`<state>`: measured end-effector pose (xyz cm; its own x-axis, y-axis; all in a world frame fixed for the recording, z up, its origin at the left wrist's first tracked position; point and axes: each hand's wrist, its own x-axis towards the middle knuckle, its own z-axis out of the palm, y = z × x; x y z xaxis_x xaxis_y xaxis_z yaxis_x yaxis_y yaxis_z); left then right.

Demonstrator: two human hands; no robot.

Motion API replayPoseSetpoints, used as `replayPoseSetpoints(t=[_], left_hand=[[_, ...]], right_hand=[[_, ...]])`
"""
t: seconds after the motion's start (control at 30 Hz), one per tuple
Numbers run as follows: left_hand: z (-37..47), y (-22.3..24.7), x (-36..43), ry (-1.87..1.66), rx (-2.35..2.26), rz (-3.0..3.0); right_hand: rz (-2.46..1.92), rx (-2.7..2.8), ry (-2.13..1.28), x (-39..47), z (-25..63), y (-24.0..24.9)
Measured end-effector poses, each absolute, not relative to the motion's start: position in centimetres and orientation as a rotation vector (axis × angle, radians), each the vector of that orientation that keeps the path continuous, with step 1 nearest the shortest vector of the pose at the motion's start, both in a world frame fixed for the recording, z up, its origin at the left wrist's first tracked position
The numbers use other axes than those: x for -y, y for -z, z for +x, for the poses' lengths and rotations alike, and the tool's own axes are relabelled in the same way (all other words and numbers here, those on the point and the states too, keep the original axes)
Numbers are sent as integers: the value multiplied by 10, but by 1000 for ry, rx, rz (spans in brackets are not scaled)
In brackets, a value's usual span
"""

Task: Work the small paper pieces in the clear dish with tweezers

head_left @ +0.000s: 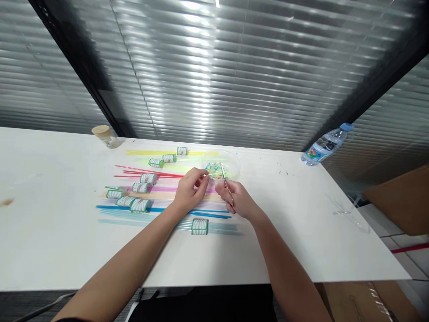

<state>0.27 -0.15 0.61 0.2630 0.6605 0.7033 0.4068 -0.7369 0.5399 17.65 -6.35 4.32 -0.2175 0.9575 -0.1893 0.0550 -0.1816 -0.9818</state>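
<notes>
My left hand [191, 190] pinches a thin pale strip [212, 174] that extends rightwards over a clear round dish [237, 166]. Small blue, green and yellow bits [212, 168] lie in the dish. My right hand [238, 199] is closed on scissors [228, 185], whose blades point up and away over the dish, beside the strip. Under and around my left hand lie bundles of thin coloured strips: red strips [152, 173], blue strips [161, 209], yellow strips [150, 153] and others. Several bundles have patterned paper wraps, such as the wrap [200, 226] nearest me.
A water bottle [325, 145] with a blue cap stands at the table's back right. At the back left is a glass jar [107, 137] with a wooden lid. Clear curled strands [348, 213] lie near the right edge of the white table [53, 232]. Blinds rise behind.
</notes>
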Motion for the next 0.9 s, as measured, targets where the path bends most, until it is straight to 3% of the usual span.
replayPoseSetpoints(t=[0.9], left_hand=[[3, -4, 0, -1485, -1035, 2291]], right_hand=[[-1335, 1311, -1472, 63, 176, -42]])
